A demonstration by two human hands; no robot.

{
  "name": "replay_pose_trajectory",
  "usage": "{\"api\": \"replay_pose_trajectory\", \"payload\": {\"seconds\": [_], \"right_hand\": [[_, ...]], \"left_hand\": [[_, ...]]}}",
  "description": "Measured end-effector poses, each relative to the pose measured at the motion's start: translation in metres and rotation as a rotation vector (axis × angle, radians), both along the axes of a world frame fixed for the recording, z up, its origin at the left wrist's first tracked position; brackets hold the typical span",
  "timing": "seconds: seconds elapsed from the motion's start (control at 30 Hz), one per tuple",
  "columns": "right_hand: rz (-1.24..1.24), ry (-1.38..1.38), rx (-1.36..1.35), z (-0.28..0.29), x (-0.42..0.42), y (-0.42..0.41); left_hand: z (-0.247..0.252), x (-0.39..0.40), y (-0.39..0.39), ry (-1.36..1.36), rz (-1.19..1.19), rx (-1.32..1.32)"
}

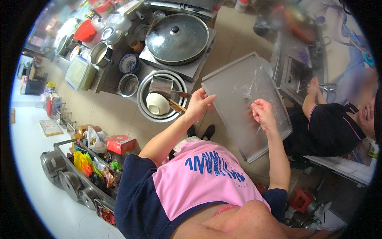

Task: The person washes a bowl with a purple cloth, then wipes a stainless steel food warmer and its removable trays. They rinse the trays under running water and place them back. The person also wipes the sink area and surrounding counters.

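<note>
A shallow rectangular metal tray (231, 112) with a low raised rim is tilted in front of my body. My left hand (200, 103) grips its left edge, thumb over the rim. Over the tray's inner face is my right hand (264, 115), thumb and fingers pinched together. Wet-looking or clear film-like streaks (252, 85) mark the surface near those fingers. Whether the right fingertips hold a thin clear piece cannot be made out. A blurred reddish reflection shows on the metal beside the right hand.
A large lidded pan (177, 38) sits on the cooktop at upper left. Nearer are nested metal basins (141, 104) holding a white bowl (158, 104). At right, a co-worker (331, 128) reaches toward a sink (294, 74). A cluttered rack (68, 143) stands at lower left.
</note>
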State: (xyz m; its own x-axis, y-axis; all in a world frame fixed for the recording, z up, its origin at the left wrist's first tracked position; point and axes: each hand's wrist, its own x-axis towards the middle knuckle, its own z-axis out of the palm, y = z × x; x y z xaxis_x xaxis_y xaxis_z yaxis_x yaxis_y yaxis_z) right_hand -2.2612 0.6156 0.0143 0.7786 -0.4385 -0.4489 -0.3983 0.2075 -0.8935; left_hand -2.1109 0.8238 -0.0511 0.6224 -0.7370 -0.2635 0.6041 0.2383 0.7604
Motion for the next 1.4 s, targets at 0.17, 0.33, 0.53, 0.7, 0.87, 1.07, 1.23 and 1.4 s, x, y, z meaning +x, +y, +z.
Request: {"api": "replay_pose_trajectory", "payload": {"seconds": [0.17, 0.33, 0.53, 0.7, 0.87, 1.07, 1.23, 1.4], "right_hand": [[0.044, -0.019, -0.045, 0.007, 0.002, -0.001], [0.124, -0.007, -0.096, 0.014, 0.009, -0.007], [0.220, 0.050, -0.122, 0.018, 0.019, -0.015], [0.400, 0.118, -0.145, 0.031, 0.029, -0.024], [0.656, 0.167, -0.227, 0.042, 0.053, -0.025], [0.967, 0.164, -0.321, 0.042, 0.085, -0.042], [1.002, -0.077, -0.745, 0.046, 0.097, -0.058], [0.473, -0.392, -1.099, 0.059, 0.067, -0.060]], "left_hand": [[0.004, -0.002, 0.006, 0.076, 0.001, 0.028], [-0.015, 0.001, 0.015, 0.188, 0.019, -0.050], [0.003, 0.003, 0.029, 0.217, -0.035, -0.115], [0.003, 0.027, 0.054, 0.291, -0.185, -0.235], [-0.008, 0.058, 0.047, 0.282, -0.436, -0.139], [0.023, 0.047, 0.031, 0.356, -0.554, -0.010], [0.024, 0.030, 0.020, 0.284, -0.423, 0.002], [0.021, 0.017, 0.005, 0.282, -0.303, -0.015]]}}
